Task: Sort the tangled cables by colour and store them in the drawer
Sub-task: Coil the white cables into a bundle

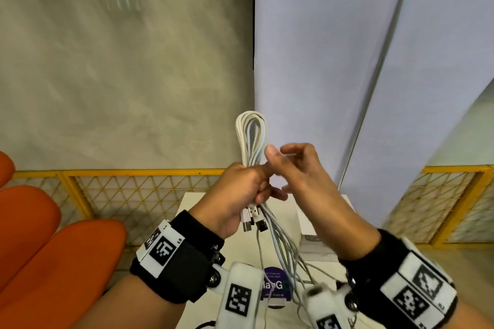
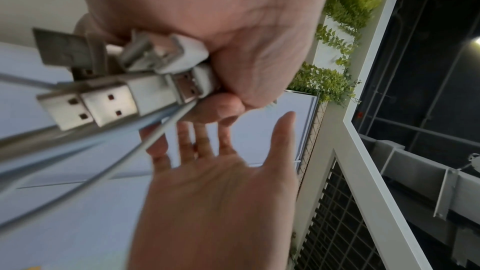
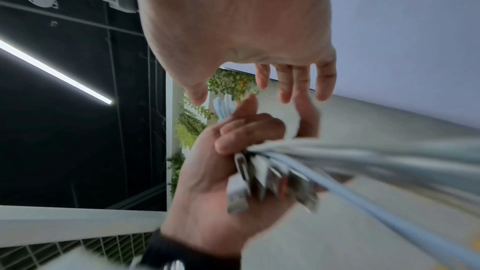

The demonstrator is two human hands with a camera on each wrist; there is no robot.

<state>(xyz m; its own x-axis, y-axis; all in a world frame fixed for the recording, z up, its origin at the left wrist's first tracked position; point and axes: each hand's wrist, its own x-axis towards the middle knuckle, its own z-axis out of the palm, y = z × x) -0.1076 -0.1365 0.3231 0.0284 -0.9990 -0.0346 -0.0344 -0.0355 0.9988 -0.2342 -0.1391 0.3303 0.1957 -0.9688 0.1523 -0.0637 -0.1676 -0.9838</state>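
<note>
Left hand (image 1: 242, 189) grip clenches white cables (image 1: 251, 139) mid-bundle above table (image 1: 192, 211); right hand (image 1: 296, 168) grip wide, empty. Bundle light, limp, likely slippery; hold near plugs (image 1: 252, 219).

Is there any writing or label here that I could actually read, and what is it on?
"la" and "G": large white letters, cut off by cables, on the purple card on the table.
Small lines on that card: too blurred to read.
"L5": left wristband tag.
Right wristband tag: too blurred.
</note>
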